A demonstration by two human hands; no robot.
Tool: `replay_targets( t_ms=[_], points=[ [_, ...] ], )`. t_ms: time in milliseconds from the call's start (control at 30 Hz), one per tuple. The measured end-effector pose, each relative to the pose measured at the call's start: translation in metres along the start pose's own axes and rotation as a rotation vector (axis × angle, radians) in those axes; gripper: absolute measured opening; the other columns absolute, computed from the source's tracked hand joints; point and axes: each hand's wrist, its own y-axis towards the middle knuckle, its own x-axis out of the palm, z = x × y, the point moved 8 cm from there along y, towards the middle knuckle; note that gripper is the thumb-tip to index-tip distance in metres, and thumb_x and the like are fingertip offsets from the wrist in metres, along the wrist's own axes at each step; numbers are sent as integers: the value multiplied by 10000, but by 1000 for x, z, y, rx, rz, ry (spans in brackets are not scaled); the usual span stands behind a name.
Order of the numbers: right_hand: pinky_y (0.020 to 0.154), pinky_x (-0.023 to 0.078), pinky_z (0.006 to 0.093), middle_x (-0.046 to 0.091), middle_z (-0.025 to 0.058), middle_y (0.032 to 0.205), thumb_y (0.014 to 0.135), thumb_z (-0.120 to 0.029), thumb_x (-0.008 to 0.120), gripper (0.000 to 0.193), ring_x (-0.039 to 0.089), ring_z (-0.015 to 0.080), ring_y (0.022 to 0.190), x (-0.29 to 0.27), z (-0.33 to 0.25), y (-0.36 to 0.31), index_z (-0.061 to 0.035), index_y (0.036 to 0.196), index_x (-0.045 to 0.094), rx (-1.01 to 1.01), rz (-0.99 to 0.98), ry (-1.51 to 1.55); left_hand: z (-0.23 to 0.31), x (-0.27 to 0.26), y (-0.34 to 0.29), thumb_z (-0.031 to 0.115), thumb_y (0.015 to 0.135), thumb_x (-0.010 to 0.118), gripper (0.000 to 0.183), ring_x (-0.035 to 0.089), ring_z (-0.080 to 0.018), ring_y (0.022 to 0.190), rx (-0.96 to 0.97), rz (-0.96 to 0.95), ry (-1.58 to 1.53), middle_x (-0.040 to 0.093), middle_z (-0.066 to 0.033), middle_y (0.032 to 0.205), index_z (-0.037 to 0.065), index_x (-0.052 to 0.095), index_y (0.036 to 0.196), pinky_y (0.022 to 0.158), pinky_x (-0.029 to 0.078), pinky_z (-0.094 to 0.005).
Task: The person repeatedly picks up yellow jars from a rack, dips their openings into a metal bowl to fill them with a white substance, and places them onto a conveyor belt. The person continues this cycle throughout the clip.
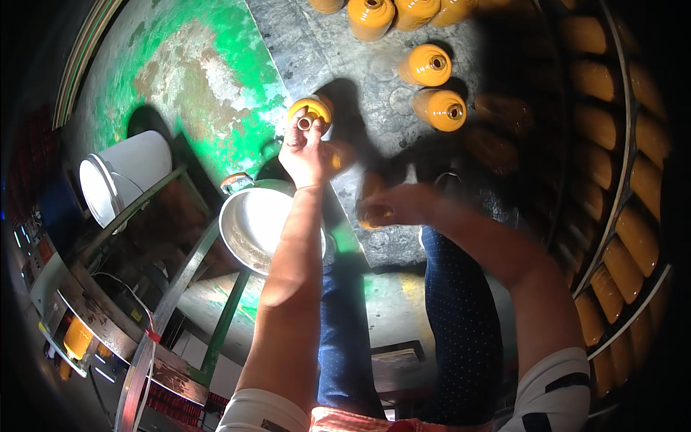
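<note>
My left hand (304, 155) closes round the neck of a yellow bottle (314, 106), a glossy, round-shouldered vessel with an open mouth. The bottle stands where green paint meets bare grey floor. My right hand (404, 204), closer to me and in shadow, is slightly blurred. Its fingers are closed at the neck of another yellow bottle (371, 184), mostly hidden by hand and shadow. Between my hands sits a further yellow bottle (338, 156), partly covered by my left hand. Two yellow bottles (426, 65) stand upright farther off, to the right.
A white pot (229, 229) is beside my left forearm. A white bucket (140, 169) lies on its side farther left, behind a metal frame (188, 270). More yellow bottles (371, 16) stand at the far edge. Stacked yellow bottles (626, 266) fill a rack on the right.
</note>
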Motion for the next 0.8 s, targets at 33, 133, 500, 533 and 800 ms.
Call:
replay_targets(
  t_ms=[33,133,500,533,800],
  points=[
    [771,534,449,704,75,997,879,-388,661,338,688,328,890,13,-3,-3,-215,1163,602,-20,-22,25,0,-2,0,29,878,718,294,537,-27,690,43,3,-18,653,25,833,35,673,1169,663,477,-202],
    [741,515,463,690,108,957,849,-343,685,361,677,346,870,36,-7,-4,-177,1153,581,-45,19,-10,9,-4,0,21,900,706,268,428,6,559,274,-40,214,575,68,760,48,671,1165,497,345,-175],
    [519,408,252,580,-13,734,919,-295,615,201,528,85,597,73,21,-25,-97,939,640,332,419,1273,44,-61,-86,14,905,645,257,493,-23,637,-34,-160,78,635,26,830,46,647,1160,581,406,-174],
    [520,430,273,602,4,737,897,-301,637,193,556,111,597,59,13,-30,-117,951,650,186,501,971,50,-69,-101,-6,914,624,254,482,-16,602,-79,-230,-58,631,31,816,53,641,1160,540,388,-165],
    [572,539,351,684,59,801,780,-223,739,179,676,236,647,36,-108,-158,-219,954,693,-125,793,-213,172,-167,-228,80,831,738,329,572,-49,664,162,-377,345,642,9,777,95,678,1154,646,514,-230]
  ],
)
